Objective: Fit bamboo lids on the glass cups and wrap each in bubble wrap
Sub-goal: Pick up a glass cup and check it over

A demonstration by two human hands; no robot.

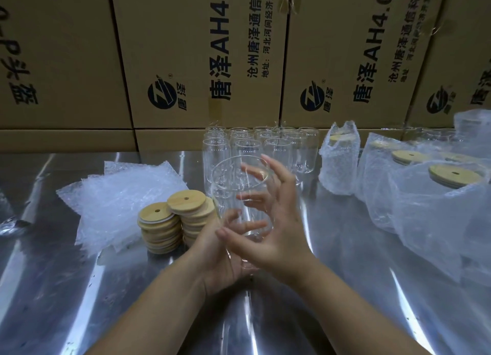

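Lower centre of the frame, above the shiny metal table, both hands hold one glass cup, tilted with its mouth towards the top of the frame. The left hand cups its base with curled fingers. The right hand wraps its side, thumb on the near wall and spread fingers bent round the far wall. The cup is empty and has no lid, so this one looks to be at the very start: lid first, then wrap.

Just left of the hands stand two stacks of bamboo lids, and beyond them, centre left, a pile of bubble wrap sheets.

On the right edge, wrapped cups stand finished, lids showing inside the open bubble sleeves; another wrapped one stands further back.

Behind the hands, a cluster of bare cups waits, all empty and unlidded, so much of the work remains. Cardboard boxes fill the top of the frame.
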